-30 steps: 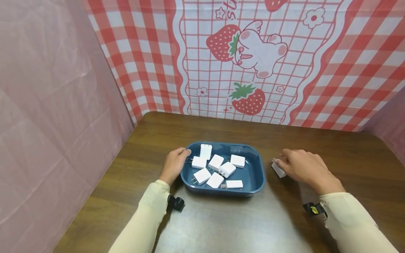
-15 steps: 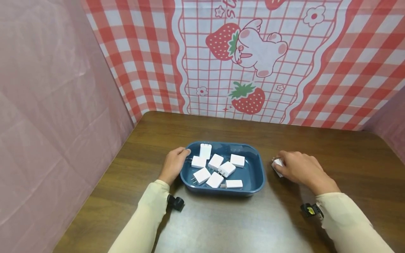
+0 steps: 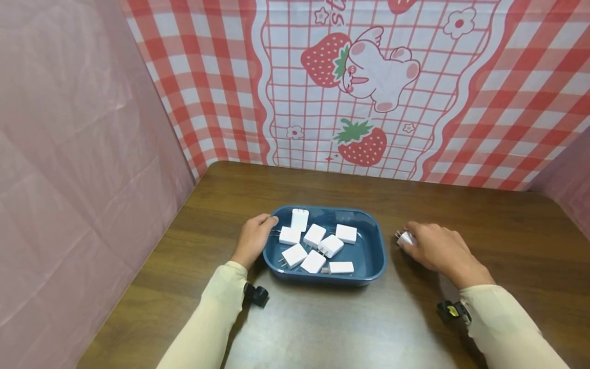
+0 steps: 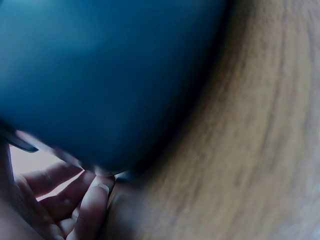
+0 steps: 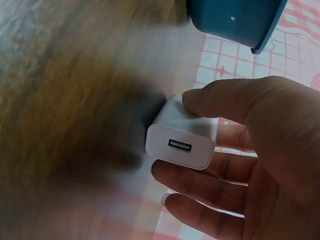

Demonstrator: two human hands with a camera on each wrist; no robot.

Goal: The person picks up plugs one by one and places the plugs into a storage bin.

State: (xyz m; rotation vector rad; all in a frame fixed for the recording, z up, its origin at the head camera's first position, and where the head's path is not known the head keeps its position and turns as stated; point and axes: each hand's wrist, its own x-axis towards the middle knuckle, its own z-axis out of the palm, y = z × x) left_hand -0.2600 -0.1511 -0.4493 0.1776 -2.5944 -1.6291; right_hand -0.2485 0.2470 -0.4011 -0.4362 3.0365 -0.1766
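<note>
A blue tray [image 3: 374, 256] stands on the table with several white USB wall chargers [image 3: 315, 236] lying in it at different angles. My left hand [image 3: 252, 240] grips the tray's left end, thumb at the rim. In the left wrist view, its fingers [image 4: 92, 205] curl against the tray's outer wall. To the right of the tray, my right hand [image 3: 440, 251] pinches another white USB charger [image 3: 406, 239] at the table. The right wrist view has the thumb on top of this charger [image 5: 181, 145] and fingers below, its USB port facing the camera.
The brown wooden table [image 3: 295, 328] reaches back to a red-and-white strawberry-print cloth [image 3: 341, 92]. A pink cloth [image 3: 83, 169] hangs along the left side. Black cameras are strapped to both wrists.
My right hand has closed round the charger and turned it, so its prongs now point to the left. The left hand and tray have stayed in place.
</note>
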